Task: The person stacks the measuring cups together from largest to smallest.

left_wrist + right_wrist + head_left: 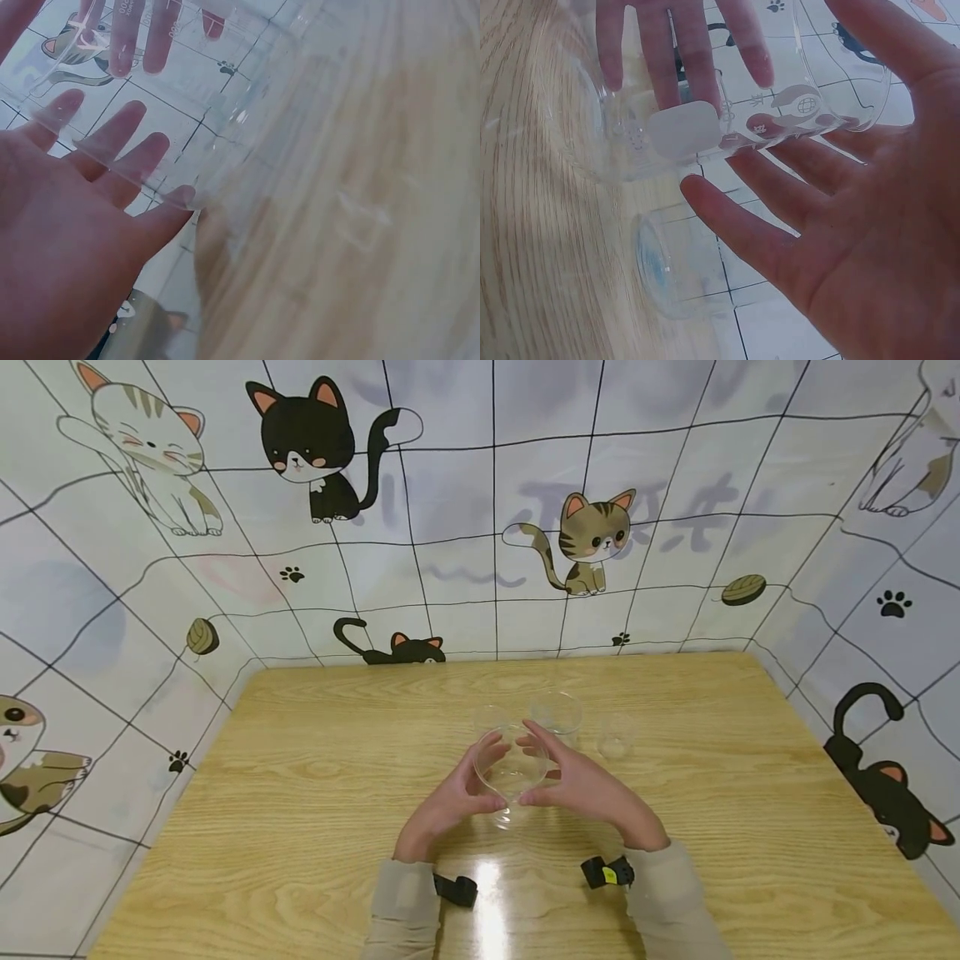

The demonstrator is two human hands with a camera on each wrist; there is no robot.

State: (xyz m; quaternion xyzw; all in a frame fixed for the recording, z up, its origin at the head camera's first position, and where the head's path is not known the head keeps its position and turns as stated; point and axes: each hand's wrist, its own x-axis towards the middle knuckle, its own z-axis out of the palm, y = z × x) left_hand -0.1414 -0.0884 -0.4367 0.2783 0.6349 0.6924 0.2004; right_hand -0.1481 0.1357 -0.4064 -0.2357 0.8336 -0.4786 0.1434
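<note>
A clear glass beaker [512,770] with a spout toward me is held between both hands near the middle of the table. My left hand [450,795] grips its left side, thumb at the front and fingers around behind. On the opposite side, my right hand [587,783] holds it in the same way. In the left wrist view, white measuring marks show on the beaker [174,31]. A pale blank patch and printed marks are visible on the beaker [684,129] in the right wrist view. Whether its base touches the table cannot be told.
Behind the hands stand a wide clear glass vessel [558,710], a smaller one [490,717] to its left and a small one [615,745] to its right. The wooden table [315,760] meets a cat-patterned wall covering [457,527] at the back and sides.
</note>
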